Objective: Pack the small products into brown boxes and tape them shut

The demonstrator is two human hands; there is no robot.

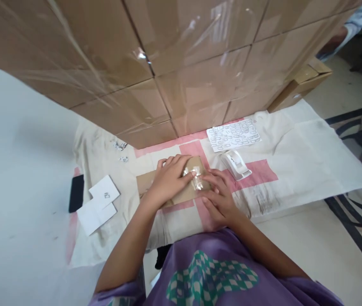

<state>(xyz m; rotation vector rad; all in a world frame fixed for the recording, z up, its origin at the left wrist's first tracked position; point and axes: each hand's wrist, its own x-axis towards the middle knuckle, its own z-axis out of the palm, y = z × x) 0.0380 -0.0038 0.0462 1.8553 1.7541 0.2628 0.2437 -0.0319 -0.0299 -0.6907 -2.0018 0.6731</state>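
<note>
A small flat cardboard box (181, 196) lies on the cloth in front of me, with shiny clear tape (197, 178) across its right part. My left hand (170, 179) lies over the box, fingers along its far edge and thumb pressed on top beside the tape. At the box's right end is my right hand (218, 194), its bent fingers touching the taped area and the edge. A white tape dispenser (236, 165) stands just to the right, apart from both hands.
Large taped cardboard boxes (196, 93) form a wall behind the cloth (308, 148). A printed sheet (234, 135) lies before them. White cards (99, 208) and a black phone (76, 193) are at left. Another person's arm (343, 38) shows at the upper right.
</note>
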